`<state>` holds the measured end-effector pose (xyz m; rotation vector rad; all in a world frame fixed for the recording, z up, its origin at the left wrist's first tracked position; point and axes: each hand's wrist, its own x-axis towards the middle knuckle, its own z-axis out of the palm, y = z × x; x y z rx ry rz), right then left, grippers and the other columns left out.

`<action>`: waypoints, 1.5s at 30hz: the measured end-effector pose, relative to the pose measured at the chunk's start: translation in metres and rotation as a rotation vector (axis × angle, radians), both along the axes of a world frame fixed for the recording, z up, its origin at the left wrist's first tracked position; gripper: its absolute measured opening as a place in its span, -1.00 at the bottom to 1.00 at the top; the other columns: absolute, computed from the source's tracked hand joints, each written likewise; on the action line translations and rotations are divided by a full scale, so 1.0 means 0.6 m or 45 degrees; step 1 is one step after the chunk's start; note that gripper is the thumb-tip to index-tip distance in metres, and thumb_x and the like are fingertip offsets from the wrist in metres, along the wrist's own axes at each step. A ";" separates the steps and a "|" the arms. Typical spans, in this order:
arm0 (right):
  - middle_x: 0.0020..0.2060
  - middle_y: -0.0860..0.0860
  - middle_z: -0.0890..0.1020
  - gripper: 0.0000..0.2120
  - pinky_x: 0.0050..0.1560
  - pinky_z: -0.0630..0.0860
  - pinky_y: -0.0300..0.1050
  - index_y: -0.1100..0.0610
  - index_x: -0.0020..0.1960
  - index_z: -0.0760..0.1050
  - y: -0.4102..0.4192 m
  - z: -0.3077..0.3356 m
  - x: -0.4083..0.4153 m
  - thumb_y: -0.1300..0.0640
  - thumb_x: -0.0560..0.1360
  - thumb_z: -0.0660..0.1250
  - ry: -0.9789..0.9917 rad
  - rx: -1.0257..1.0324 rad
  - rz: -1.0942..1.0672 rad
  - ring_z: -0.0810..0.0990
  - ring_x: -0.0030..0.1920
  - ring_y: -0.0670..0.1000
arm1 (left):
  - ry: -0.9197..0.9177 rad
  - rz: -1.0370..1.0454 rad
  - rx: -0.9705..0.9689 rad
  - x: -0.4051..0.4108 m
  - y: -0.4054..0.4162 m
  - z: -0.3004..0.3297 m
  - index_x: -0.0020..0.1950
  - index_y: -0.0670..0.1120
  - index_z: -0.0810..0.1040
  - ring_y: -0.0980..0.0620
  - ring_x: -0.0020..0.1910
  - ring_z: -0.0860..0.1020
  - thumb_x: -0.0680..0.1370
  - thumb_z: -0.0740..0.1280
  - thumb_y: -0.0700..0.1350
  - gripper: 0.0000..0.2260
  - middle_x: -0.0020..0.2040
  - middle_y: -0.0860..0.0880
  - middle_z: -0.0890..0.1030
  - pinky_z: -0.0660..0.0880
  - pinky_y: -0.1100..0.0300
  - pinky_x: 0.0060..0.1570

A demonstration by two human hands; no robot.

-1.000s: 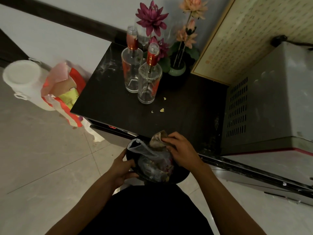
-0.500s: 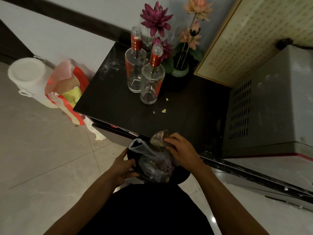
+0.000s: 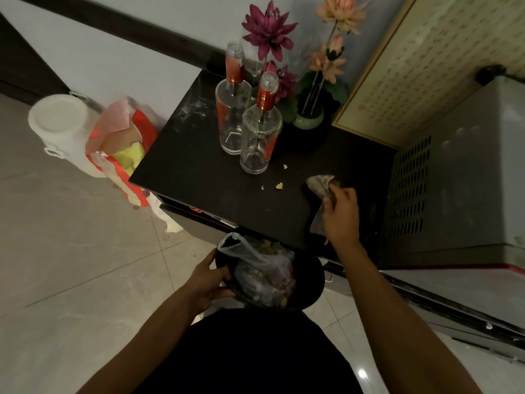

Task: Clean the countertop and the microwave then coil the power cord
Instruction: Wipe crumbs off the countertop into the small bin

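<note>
A dark countertop (image 3: pixel 199 177) carries a few pale crumbs (image 3: pixel 279 185) near its middle. My right hand (image 3: pixel 339 216) grips a crumpled grey-brown cloth (image 3: pixel 320 183) and holds it on the counter, right of the crumbs and left of the microwave (image 3: pixel 460 180). The microwave is grey, its vented side facing the counter. My left hand (image 3: pixel 208 282) grips the left rim of a black bin (image 3: pixel 312 291) held just below the counter's front edge. A clear plastic bag (image 3: pixel 255 268) with scraps lines the bin. The power cord's black plug (image 3: pixel 490 73) shows behind the microwave.
Two clear glass bottles (image 3: pixel 260 137) with red necks stand at the counter's back, beside a green vase of artificial flowers (image 3: pixel 308 118). A framed text panel (image 3: pixel 426 66) leans on the wall. On the floor to the left are a white jug (image 3: pixel 61 129) and a bag of packaging (image 3: pixel 122 146).
My right hand lifted the cloth out of the bin and carried it up and right onto the counter. The left hand stays on the bin's rim.
</note>
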<state>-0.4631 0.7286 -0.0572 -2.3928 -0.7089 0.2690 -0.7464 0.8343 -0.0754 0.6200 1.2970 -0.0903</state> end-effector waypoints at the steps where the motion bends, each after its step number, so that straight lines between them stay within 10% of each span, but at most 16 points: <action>1: 0.28 0.10 0.41 -0.61 0.22 0.34 -0.22 0.14 0.44 0.41 0.014 -0.003 0.014 0.21 0.62 0.27 0.003 -0.011 -0.015 0.50 0.17 0.03 | 0.001 -0.003 0.003 0.000 0.000 0.002 0.58 0.11 0.33 -0.33 0.15 0.58 0.54 0.23 -0.51 -0.27 0.34 -0.20 0.49 0.70 -0.10 -0.30; 17: 0.27 0.01 0.43 -0.61 0.30 0.43 0.16 -0.04 0.40 0.45 0.184 -0.030 0.089 0.21 0.61 0.25 -0.016 -0.299 0.775 0.44 0.25 0.13 | 0.060 0.153 -0.038 -0.010 -0.018 0.024 0.58 0.14 0.32 -0.35 0.06 0.61 0.55 0.21 -0.52 -0.25 0.31 -0.21 0.46 0.67 -0.05 -0.39; 45: 0.18 -0.07 0.45 -0.64 0.08 0.35 -0.13 -0.08 0.36 0.51 0.064 -0.018 -0.104 0.18 0.62 0.26 0.045 -0.251 1.160 0.42 0.14 0.02 | -0.016 0.217 0.001 -0.039 -0.006 0.026 0.58 0.13 0.33 -0.26 -0.04 0.61 0.56 0.22 -0.51 -0.27 0.35 -0.18 0.46 0.66 -0.02 -0.42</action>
